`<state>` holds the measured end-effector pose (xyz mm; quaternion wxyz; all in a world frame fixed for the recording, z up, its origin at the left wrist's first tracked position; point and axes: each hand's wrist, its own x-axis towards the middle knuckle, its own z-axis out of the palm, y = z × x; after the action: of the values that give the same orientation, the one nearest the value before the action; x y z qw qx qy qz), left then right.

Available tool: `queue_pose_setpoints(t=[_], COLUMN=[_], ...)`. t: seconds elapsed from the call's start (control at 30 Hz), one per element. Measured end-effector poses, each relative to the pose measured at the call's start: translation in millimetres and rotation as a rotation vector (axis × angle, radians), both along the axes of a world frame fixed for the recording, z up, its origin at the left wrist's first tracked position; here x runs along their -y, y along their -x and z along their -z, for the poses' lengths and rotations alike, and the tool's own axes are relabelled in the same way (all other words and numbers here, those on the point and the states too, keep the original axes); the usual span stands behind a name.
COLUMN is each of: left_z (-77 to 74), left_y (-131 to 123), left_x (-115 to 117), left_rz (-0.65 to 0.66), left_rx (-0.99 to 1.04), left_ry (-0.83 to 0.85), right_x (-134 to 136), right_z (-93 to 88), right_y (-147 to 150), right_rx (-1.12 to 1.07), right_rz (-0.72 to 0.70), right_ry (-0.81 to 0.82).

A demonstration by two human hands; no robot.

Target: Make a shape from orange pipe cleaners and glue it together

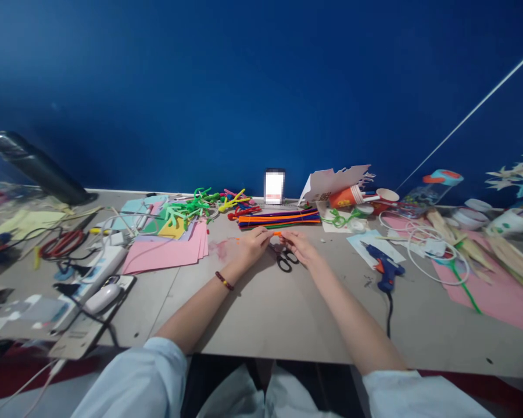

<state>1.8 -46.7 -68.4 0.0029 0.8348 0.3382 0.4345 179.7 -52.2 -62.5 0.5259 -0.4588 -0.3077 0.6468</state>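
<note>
Between my two hands, over the middle of the table, runs a short orange pipe cleaner (277, 234). My left hand (255, 244) pinches it from the left, fingers closed. From the other side my right hand (300, 247) grips its right part, also closed. Black-handled scissors (284, 261) lie on the table just below and between the hands, their blades partly hidden. Beyond the fingers lies a bundle of pipe cleaners (279, 219) in purple, orange, red and green. A phone (274, 187) with a bright screen stands upright against the blue wall.
Pink paper sheets (163, 255) and twisted green pipe cleaners (187, 209) lie left. A power strip (91, 284) with cables and a dark bottle (39, 165) are farther left. To the right are a blue glue gun (384, 267), an orange paper cup (346, 197) and a coiled white cable (436, 249).
</note>
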Motion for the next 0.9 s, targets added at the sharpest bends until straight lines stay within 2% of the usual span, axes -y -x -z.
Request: queue_pose_setpoints(t=[0.2, 0.33, 0.43, 0.6, 0.9], left_z=[-1.0, -6.5, -11.8, -16.2, -16.0], left_y=[2.7, 5.1, 1.9, -9.3, -15.4], left_x=[-0.9, -0.9, 2.5, 10.0, 11.5], left_rz=[-0.022, 0.016, 0.073, 0.093, 0.137], left_rx=[0.073, 0.150, 0.233, 0.418, 0.536], left_ry=[0.021, 0.124, 0.230, 0.357, 0.531], right_x=[0.2, 1.7, 2.4, 2.5, 5.1], right_z=[-0.8, -1.6, -1.5, -2.8, -7.1], right_y=[-0.8, 0.9, 2.3, 3.3, 6.8], right_rx=[0.069, 0.107, 0.074, 0.001, -0.052], right_rz=[-0.026, -0.039, -0.027, -0.012, 0.027], right_ry=[-0.145, -0.231, -0.218, -0.210, -0.207])
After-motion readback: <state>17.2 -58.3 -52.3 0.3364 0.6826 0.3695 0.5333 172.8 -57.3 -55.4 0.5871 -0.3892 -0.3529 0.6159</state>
